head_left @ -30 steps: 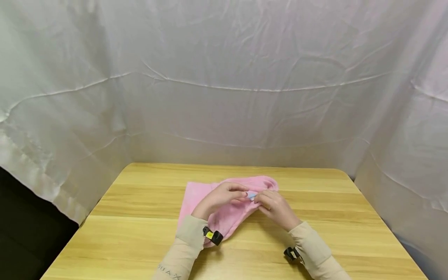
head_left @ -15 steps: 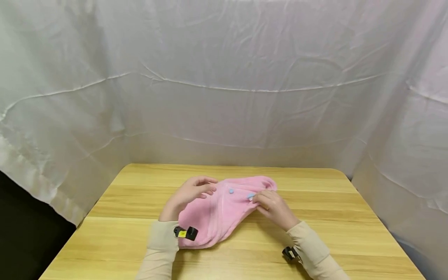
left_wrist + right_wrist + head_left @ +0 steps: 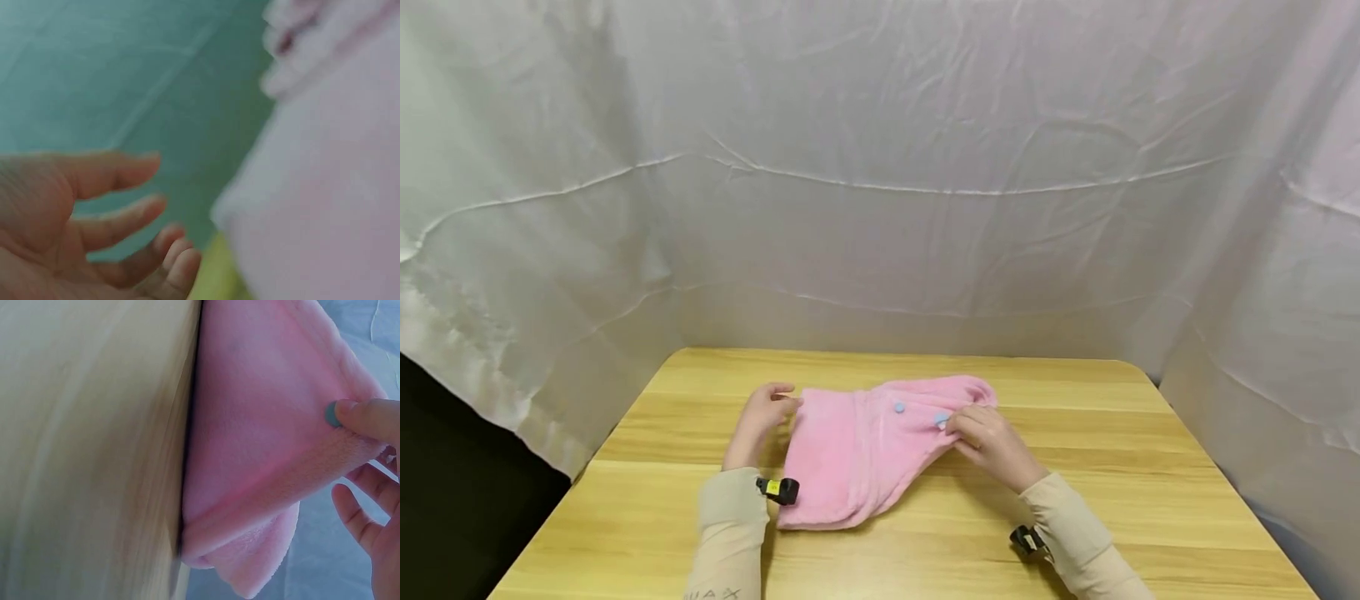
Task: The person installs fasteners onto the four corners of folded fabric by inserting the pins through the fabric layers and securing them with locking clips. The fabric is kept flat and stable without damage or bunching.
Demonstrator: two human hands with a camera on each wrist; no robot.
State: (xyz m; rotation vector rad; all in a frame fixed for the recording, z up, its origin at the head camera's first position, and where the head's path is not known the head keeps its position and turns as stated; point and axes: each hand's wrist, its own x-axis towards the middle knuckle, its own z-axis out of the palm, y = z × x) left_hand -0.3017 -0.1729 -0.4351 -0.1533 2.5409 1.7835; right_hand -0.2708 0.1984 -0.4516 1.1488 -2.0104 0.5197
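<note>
A pink plush hair-drying cap [image 3: 835, 450] with blue buttons lies folded on the table, its wide end to the left and its narrower, rolled end to the right. One blue button [image 3: 899, 407] shows plainly near its middle. At a second blue button [image 3: 332, 414], my right hand [image 3: 992, 442] pinches the cap's edge between thumb and fingers, lifting that part a little. My left hand [image 3: 766, 417] is beside the cap's upper left corner, fingers loosely bent and holding nothing; in the left wrist view a gap shows between its fingertips and the cloth.
The wooden table [image 3: 1075, 517] carries the cap. Pale grey curtains [image 3: 925, 250] hang behind it and on both sides. A small black camera is strapped to each wrist, the left one [image 3: 778, 490] overlapping the cap in the head view.
My left hand has left the buttons and moved left across the cap to beyond its left edge, uncovering the middle button. My right hand keeps its pinch in place.
</note>
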